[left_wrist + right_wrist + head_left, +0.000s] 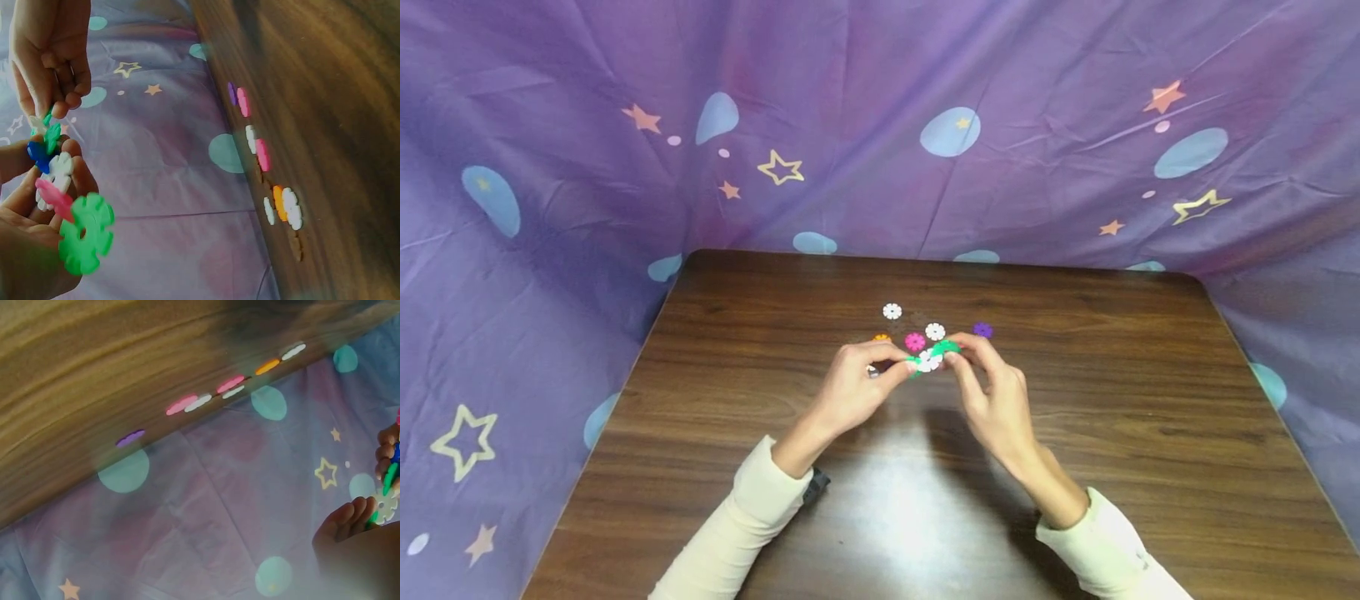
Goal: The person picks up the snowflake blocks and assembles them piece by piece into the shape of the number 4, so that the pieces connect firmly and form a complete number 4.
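Note:
In the head view both hands meet over the middle of the table around a chain of slotted, flower-shaped plastic discs. My left hand [853, 387] grips the chain; the left wrist view has its big green disc [94, 231], a pink disc [55, 199], a white disc [61, 172] and a blue disc [39, 156] joined in line. Farther along come another green disc [52, 137] and a white disc [928, 360]. My right hand [996, 404] pinches a green disc [946, 348] at the far end, against that white disc. Fingers hide part of the joints.
Loose discs lie on the brown wooden table [737, 333] beyond the hands: white [892, 311], pink [914, 342], purple [982, 331], orange [280, 203] and brown [297, 245] among them. A purple patterned cloth [865, 192] hangs behind and beside the table.

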### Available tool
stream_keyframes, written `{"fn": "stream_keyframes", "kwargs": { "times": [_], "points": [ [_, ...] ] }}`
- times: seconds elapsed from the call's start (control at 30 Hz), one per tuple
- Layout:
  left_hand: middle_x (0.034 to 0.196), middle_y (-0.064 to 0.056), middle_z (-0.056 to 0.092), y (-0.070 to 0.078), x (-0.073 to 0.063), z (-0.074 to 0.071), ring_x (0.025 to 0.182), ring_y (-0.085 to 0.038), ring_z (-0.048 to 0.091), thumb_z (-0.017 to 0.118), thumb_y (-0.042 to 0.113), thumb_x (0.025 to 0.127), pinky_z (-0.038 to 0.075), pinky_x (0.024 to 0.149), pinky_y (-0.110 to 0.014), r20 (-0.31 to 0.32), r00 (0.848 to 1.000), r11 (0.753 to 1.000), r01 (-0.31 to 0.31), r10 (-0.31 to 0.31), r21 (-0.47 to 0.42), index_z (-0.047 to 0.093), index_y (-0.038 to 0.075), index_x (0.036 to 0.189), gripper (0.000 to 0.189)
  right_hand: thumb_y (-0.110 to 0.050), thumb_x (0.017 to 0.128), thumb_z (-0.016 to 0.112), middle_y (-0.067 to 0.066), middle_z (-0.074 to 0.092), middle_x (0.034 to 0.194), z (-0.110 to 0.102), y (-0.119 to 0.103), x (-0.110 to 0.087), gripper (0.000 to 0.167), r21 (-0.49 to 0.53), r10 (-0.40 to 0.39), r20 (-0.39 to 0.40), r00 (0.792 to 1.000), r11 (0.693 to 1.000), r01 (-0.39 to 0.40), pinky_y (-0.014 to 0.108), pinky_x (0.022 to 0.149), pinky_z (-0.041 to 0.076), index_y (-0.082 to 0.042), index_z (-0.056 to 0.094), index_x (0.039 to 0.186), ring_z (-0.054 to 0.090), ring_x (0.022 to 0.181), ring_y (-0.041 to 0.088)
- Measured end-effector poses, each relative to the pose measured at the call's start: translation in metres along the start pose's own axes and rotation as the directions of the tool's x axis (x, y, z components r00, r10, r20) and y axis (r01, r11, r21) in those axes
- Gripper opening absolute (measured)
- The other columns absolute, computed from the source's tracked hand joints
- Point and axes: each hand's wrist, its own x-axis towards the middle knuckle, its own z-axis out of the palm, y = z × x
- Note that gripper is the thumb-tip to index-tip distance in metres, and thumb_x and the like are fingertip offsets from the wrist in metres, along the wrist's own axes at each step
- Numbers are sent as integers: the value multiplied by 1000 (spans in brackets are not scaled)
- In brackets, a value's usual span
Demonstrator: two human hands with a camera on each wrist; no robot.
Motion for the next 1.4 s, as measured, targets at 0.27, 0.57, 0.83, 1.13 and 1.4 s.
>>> {"fn": "stream_keyframes", "kwargs": {
  "times": [0.27,0.57,0.83,1.13,1.4],
  "points": [
    [87,-7,76,2,1,0,74,-14,64,72,11,93,57,67,-33,2,997,995,74,-74,-62,76,5,97,8,-3,99,65,6,79,88,-2,-2,4,16,30,10,9,1000,1000,-10,9,91,51,-5,69,114,77,91,20],
    [88,-11,76,2,3,1,73,-15,59,71,6,93,50,66,-27,-70,998,997,3,-8,-71,75,1,96,7,-3,99,66,5,80,88,5,-4,2,15,74,21,-41,999,997,-18,10,81,52,-7,72,112,76,86,15],
    [88,-6,75,-2,7,-11,63,-13,51,72,10,94,43,58,-21,21,999,999,31,-31,13,75,6,95,5,-10,99,69,4,81,98,1,0,4,15,-17,37,77,996,999,-35,17,89,55,-12,74,113,77,97,20],
    [94,-2,76,-3,8,-17,80,-16,66,75,18,92,54,74,-35,77,997,969,-35,17,244,77,13,96,7,-5,92,75,0,72,96,-13,5,12,16,-152,-139,193,971,974,170,24,81,53,-9,78,107,65,91,15],
    [111,-3,79,0,11,-18,110,-20,71,72,12,93,50,109,-40,103,978,905,-206,180,373,78,10,108,17,-5,90,78,2,76,94,-11,4,5,16,-195,-59,248,967,975,110,40,80,61,-9,76,105,73,88,18]
  ]
}}
